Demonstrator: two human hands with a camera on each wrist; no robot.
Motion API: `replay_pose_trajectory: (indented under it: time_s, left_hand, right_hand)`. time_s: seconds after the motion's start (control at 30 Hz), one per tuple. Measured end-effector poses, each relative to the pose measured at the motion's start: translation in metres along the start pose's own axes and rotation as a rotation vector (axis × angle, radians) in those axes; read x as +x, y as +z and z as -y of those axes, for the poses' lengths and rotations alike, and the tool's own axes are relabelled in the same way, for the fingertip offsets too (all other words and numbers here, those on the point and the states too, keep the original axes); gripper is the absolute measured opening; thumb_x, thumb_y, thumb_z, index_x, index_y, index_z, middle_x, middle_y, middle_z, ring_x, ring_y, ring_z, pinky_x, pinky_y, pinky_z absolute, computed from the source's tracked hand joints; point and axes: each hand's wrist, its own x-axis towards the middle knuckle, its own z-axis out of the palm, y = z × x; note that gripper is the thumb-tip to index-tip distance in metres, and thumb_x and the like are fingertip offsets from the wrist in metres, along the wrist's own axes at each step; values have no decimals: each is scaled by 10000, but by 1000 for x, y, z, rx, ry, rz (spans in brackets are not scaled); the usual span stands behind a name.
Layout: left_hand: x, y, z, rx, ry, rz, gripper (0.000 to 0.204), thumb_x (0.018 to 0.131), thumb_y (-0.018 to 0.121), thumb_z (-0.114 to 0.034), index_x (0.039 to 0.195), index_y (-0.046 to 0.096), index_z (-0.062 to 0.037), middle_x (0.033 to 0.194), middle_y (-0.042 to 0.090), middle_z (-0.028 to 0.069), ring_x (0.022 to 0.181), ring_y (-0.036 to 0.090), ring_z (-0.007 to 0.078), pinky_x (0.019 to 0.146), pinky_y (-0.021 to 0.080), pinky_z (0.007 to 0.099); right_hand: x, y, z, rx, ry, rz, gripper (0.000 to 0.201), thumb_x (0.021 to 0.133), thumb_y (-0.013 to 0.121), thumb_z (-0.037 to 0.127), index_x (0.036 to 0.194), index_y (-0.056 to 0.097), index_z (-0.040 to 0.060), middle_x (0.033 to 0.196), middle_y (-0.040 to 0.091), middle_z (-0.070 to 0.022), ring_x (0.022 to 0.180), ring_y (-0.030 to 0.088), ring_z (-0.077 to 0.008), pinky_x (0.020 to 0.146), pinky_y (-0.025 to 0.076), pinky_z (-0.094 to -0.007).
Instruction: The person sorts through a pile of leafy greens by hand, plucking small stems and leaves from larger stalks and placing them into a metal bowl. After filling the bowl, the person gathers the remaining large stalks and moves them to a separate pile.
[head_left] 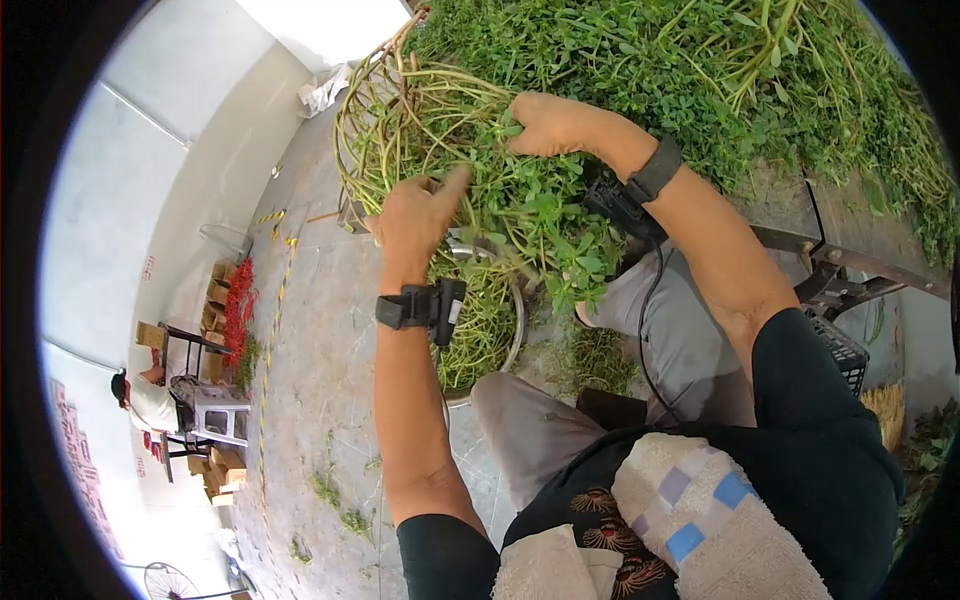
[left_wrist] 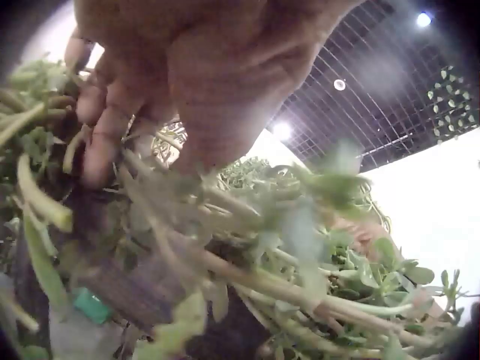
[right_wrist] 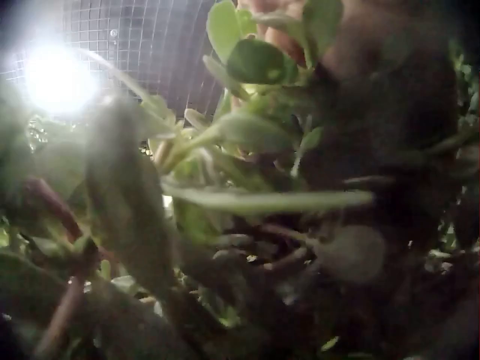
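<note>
A leafy bunch of green stems (head_left: 530,215) hangs between my two hands over a metal bowl (head_left: 517,330) that holds more greens. My left hand (head_left: 415,215) grips the long bare stems at the bunch's left side, thumb sticking up. My right hand (head_left: 550,125) is higher and to the right, its fingers curled into the leafy top of the same bunch. In the left wrist view, the left hand (left_wrist: 210,82) fills the top, its fingers (left_wrist: 97,142) curled among pale stems (left_wrist: 300,292). The right wrist view shows only close, blurred leaves (right_wrist: 255,60).
A large heap of the same greens (head_left: 700,70) lies on a metal-framed rack (head_left: 850,265) ahead and right. A black crate (head_left: 840,350) stands by my right knee. On the concrete floor (head_left: 320,340) lie green scraps. Far left, a person (head_left: 150,400) sits by boxes and red items (head_left: 238,305).
</note>
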Motion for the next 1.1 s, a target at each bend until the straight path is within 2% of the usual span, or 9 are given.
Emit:
replay_pose_trajectory:
  time_s: [0.17, 0.23, 0.4, 0.57, 0.63, 0.8, 0.9, 0.97, 1.1]
  left_hand:
    - [6, 19, 38, -388, 72, 90, 285, 810, 635, -257, 751, 614, 22, 647, 608, 61, 628, 555, 119, 603, 415, 244]
    - [-4, 11, 39, -875, 32, 197, 149, 823, 619, -140, 791, 604, 5, 694, 620, 33, 635, 538, 86, 600, 403, 218]
    - [-2, 12, 37, -810, 27, 150, 130, 811, 612, -92, 828, 588, 35, 726, 618, 38, 624, 564, 95, 571, 437, 227]
    - [-4, 1, 62, -1403, -173, 191, 91, 790, 585, -31, 880, 575, -21, 730, 581, 4, 629, 551, 96, 574, 438, 223]
    - [-9, -4, 61, -1421, -182, 185, 78, 798, 583, -25, 873, 564, -37, 713, 561, -2, 607, 538, 99, 563, 444, 232]
    - [-19, -6, 51, -1372, -171, 264, 146, 818, 593, -48, 957, 578, -5, 804, 603, 30, 701, 562, 106, 664, 458, 232]
    - [-15, 1, 58, -1262, -115, 252, 221, 822, 592, -63, 1029, 604, 14, 846, 626, 35, 741, 555, 105, 706, 436, 230]
    - [-16, 3, 57, -1151, -46, 224, 205, 821, 595, -72, 1005, 633, 11, 836, 626, 17, 748, 543, 93, 714, 418, 223]
    - [-17, 8, 55, -1127, -5, 199, 187, 824, 580, -66, 981, 654, 0, 833, 624, 3, 733, 530, 72, 694, 414, 214]
  right_hand:
    - [-4, -3, 2, 5, 27, -3, 313, 763, 646, 343, 802, 641, 33, 558, 521, -140, 531, 518, -253, 519, 415, -398]
    - [-5, -2, 4, -229, 16, -75, 335, 748, 662, 369, 827, 650, 43, 565, 531, -136, 540, 525, -266, 519, 425, -381]
    - [-20, -15, 29, 0, -239, -90, 211, 748, 648, 238, 934, 684, 144, 631, 580, -127, 627, 587, -289, 592, 474, -385]
    - [-18, 22, 29, -193, -271, 134, 275, 697, 675, 190, 970, 688, 160, 638, 583, -125, 616, 565, -267, 564, 450, -361]
    - [-15, 14, 27, -8, -344, 208, 300, 683, 688, 194, 975, 682, 129, 633, 576, -133, 582, 540, -271, 540, 426, -383]
    - [-17, 11, 28, -138, -219, 212, 260, 725, 697, 208, 953, 678, 83, 626, 581, -131, 574, 534, -245, 574, 430, -370]
    - [-12, 18, 21, 107, -294, 93, 265, 763, 691, 242, 949, 668, 55, 669, 618, -121, 611, 561, -205, 617, 449, -331]
    - [-15, 16, 26, 305, -171, -12, 289, 789, 682, 286, 920, 668, 28, 708, 640, -106, 649, 568, -167, 644, 457, -303]
    - [-28, 11, 46, 290, -143, 137, 324, 814, 658, 349, 799, 686, 27, 562, 547, -58, 574, 520, -135, 554, 419, -302]
